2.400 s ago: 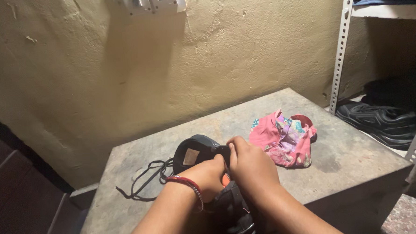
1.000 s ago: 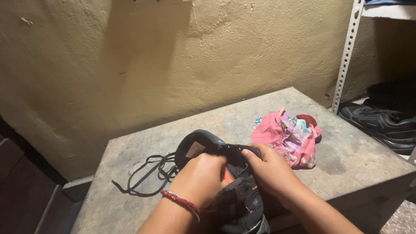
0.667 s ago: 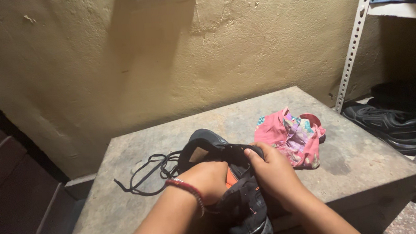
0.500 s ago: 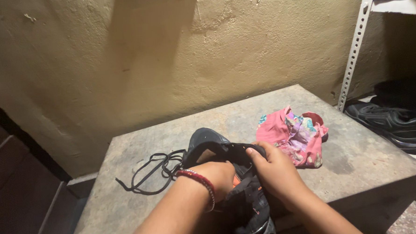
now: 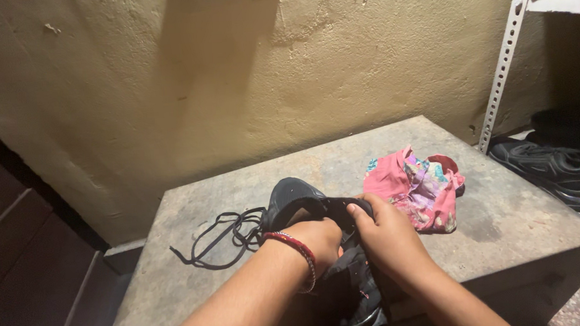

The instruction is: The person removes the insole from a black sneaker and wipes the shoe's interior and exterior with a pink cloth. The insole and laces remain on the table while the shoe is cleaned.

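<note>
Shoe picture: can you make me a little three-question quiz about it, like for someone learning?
1. True or false: both hands grip the black shoe.
2. Which lies just right of the shoe on the stone table? A) a blue cup B) a pink patterned cloth C) a green ball
3. Fill in: the black shoelace lies loose on the table to the ___ of the shoe.

Key
1. True: the left hand, with a red bracelet on its wrist, and the right hand both hold it.
2. B, the pink cloth.
3. Left.
</note>
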